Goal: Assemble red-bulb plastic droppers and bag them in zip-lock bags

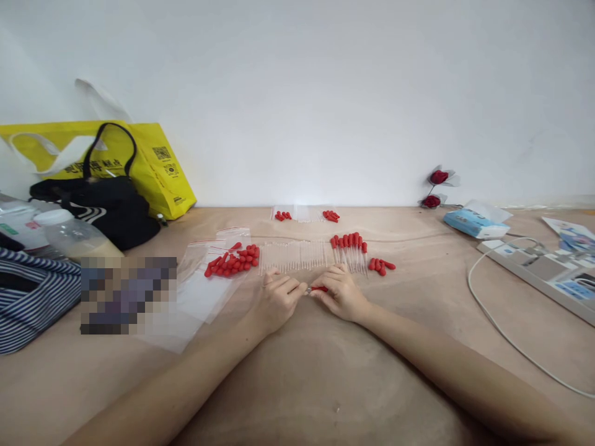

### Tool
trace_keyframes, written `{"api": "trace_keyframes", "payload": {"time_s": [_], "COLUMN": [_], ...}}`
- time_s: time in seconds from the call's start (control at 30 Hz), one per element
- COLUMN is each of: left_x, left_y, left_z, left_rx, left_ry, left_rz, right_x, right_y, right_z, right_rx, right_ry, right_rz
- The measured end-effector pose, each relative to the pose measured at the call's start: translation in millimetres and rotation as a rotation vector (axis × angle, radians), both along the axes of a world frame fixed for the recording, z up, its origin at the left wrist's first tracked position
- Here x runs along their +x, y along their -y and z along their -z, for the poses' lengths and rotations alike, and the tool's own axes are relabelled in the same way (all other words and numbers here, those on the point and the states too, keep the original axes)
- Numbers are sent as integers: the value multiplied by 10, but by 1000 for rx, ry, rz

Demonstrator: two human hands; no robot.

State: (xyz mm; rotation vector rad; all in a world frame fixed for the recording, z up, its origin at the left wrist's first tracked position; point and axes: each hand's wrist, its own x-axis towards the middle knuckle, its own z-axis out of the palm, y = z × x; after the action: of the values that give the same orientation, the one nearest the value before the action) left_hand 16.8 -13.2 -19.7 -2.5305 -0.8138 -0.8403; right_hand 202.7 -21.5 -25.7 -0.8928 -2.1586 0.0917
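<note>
At the middle of the table [307, 384], my right hand [341, 294] pinches a red rubber bulb [319, 288]. My left hand [279, 301] is closed on the end of a clear glass tube whose tip shows at the bulb's left end; most of the tube is hidden by the fingers. Just beyond the hands lies a row of clear glass tubes [295, 255]. Several droppers with red bulbs [348, 241] lie to its right, beside a few loose red bulbs [381, 266]. A pile of red bulbs [232, 261] rests on clear plastic bags [195, 303] at the left.
Near the wall lies another clear bag [307, 214] with red bulbs. A yellow bag [162, 167], a black bag [121, 207], a bottle [77, 235] and striped cloth [37, 297] fill the left. Tissues [474, 223], a power strip [543, 272], a white cable [493, 328] and roses [432, 201] stand right.
</note>
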Motion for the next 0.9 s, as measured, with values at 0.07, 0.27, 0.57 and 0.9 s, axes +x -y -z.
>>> {"api": "trace_keyframes", "payload": {"time_s": [0.07, 0.27, 0.57, 0.9], "left_x": [-7, -37, -8, -2], "left_y": [-10, -33, 17, 30], "left_z": [-11, -23, -51, -45], "left_rx": [-15, -7, -76, -93], "left_ry": [32, 61, 90, 73], "left_rz": [13, 4, 0, -7], "right_x": [31, 170, 125, 93], "right_y": [-17, -38, 5, 21], "right_z": [-6, 13, 9, -24], "right_rx": [-59, -73, 20, 22], "right_ry": [-59, -25, 48, 94], "right_rz": [-27, -17, 7, -9]}}
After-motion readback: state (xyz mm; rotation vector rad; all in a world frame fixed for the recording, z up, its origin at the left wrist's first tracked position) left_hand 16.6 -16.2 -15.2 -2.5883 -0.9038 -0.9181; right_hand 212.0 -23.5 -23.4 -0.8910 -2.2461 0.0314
